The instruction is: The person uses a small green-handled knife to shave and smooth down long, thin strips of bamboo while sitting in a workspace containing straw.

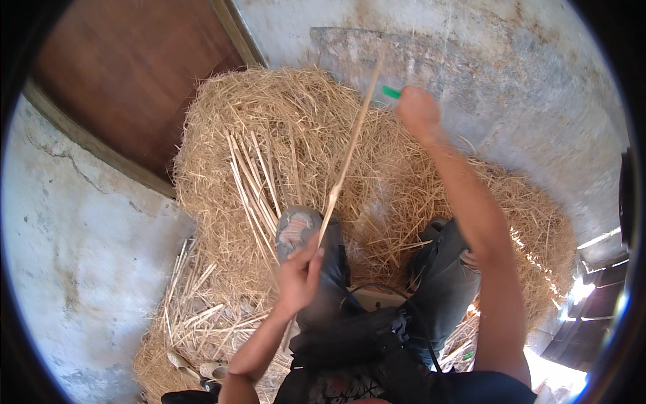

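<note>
My left hand (297,281) is closed around the lower end of a long, pale bamboo strip (334,194), close to my left knee. The strip slants up and to the right, with a knot partway along it, and its far end reaches in front of the wall. Raised to the right of that far end, my right hand (418,114) is closed on a tool with a green handle (391,92). A short green piece sticks out of the fist toward the strip, apart from it; I cannot make out a blade.
A straw heap (249,94) lies before me against a stained plaster wall (498,60). Several pale strips (250,178) rest on it beside my left knee. Cut pieces (202,315) lie scattered at lower left. A brown door (134,74) stands at upper left.
</note>
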`<state>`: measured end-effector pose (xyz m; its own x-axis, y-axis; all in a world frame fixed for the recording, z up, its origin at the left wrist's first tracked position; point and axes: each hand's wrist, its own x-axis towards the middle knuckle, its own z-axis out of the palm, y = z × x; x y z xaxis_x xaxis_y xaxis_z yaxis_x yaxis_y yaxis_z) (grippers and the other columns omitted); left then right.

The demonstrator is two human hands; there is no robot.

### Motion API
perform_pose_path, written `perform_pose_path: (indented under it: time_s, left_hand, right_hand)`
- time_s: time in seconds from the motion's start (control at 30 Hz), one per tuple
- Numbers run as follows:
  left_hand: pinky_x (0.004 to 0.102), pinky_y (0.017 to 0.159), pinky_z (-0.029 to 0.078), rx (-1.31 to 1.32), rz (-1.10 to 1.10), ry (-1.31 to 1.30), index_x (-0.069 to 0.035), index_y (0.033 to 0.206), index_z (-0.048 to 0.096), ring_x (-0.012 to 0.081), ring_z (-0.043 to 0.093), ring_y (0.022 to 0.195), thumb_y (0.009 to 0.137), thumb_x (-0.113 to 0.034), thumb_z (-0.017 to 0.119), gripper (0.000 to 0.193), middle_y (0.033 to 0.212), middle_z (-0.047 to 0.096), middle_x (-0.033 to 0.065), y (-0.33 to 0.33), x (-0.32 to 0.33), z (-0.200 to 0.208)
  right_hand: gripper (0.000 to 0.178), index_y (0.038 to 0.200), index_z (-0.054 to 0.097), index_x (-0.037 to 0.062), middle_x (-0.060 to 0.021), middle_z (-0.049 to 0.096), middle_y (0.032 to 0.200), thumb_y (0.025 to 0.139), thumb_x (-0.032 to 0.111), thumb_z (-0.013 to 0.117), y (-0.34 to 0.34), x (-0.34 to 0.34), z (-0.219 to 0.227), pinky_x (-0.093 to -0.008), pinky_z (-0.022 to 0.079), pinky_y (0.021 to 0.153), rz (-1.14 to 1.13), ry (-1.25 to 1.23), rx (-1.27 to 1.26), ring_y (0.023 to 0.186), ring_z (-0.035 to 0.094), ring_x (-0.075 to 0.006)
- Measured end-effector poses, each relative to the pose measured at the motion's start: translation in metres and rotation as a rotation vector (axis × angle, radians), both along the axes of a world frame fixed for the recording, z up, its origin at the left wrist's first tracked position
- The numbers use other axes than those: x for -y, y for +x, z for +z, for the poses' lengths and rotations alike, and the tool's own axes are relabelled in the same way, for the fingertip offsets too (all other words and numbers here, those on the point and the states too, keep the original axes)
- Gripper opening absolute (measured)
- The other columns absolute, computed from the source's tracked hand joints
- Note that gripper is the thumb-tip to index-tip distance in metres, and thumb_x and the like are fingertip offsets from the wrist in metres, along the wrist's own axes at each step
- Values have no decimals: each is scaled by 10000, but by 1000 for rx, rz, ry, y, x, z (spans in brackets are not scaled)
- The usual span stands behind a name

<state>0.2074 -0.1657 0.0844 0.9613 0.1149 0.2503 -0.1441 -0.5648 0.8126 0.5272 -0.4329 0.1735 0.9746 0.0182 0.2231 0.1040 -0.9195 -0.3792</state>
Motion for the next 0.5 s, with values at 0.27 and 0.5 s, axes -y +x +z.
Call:
perform_pose_path:
  time_s: [0.27,0.5]
  left_hand:
    - [261,964,500,-164,98,-312,63,1432,569,102,638,1070,1048,-123,630,431,1177,737,94,16,19,28]
    - [200,729,495,-54,117,-217,38,1380,630,22,579,778,1019,-136,676,403,950,734,24,24,26,17]
  right_hand:
    - [139,928,767,24,-172,709,769,864,110,678,-63,-6,-5,-440,587,668,279,8,-116,657,692,-305]
    - [120,825,752,51,-168,700,718,755,136,702,-119,-61,-14,-488,588,645,572,-34,-159,663,704,-369]
